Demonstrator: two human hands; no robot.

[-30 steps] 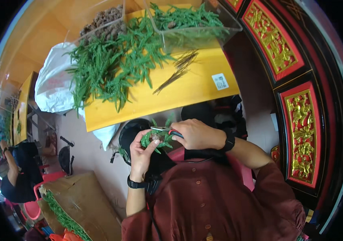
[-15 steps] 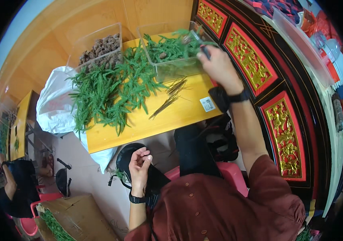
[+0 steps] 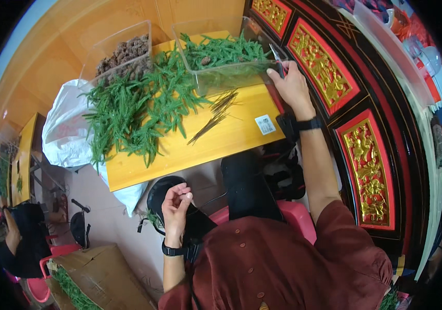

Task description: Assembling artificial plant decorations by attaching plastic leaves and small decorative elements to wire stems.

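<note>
My right hand (image 3: 292, 87) grips a pair of pliers (image 3: 278, 56) beside the right end of a clear plastic bin (image 3: 221, 82). The pliers' metal jaws point up and away, past the bin's rim, with nothing seen between them. Green artificial sprigs (image 3: 226, 51) fill the bin, a small brown pine cone (image 3: 205, 60) among them. Low in front of the table, over my lap, my left hand (image 3: 175, 209) is raised with loosely bent fingers, the thumb close to them. Nothing shows in it.
The yellow table (image 3: 154, 168) carries a heap of green sprigs (image 3: 123, 111), thin brown stems (image 3: 213, 121) and a bin of pine cones (image 3: 128, 54). A white sack (image 3: 66, 132) stands left. A carved panel (image 3: 368, 170) borders the right; a cardboard box (image 3: 102, 274) is lower left.
My right hand has drawn the pliers right, from over the bin to beside its end. The blurred sprig and cone by the jaws are no longer there. My left hand has barely moved.
</note>
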